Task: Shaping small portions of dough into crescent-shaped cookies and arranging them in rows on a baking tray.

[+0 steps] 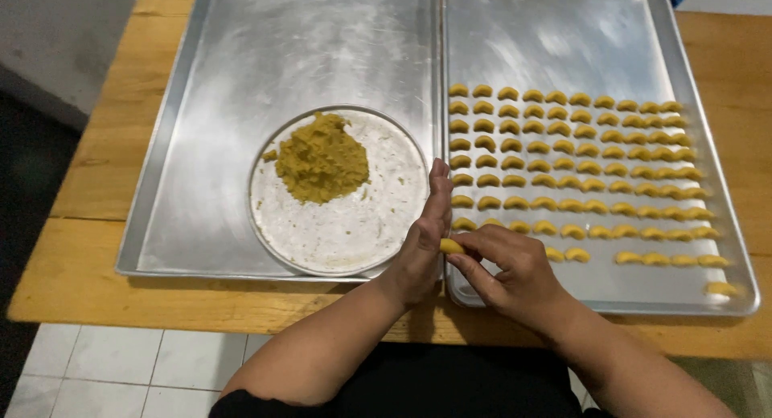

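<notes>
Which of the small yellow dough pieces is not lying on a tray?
The dough piece pinched between the left hand and right hand; all others lie in rows on the right tray.

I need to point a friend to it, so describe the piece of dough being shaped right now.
Start at the right metal tray, lined with rows of small yellow crescents. At its near left corner the left hand and right hand meet. The dough piece is the only one off the tray, pinched between fingers.

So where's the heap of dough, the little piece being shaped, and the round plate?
heap of dough (322,158), head view, middle of the mound.
small dough piece (450,246), head view, its bare left end between both hands.
round plate (354,233), head view, bare floured surface below the heap.
</notes>
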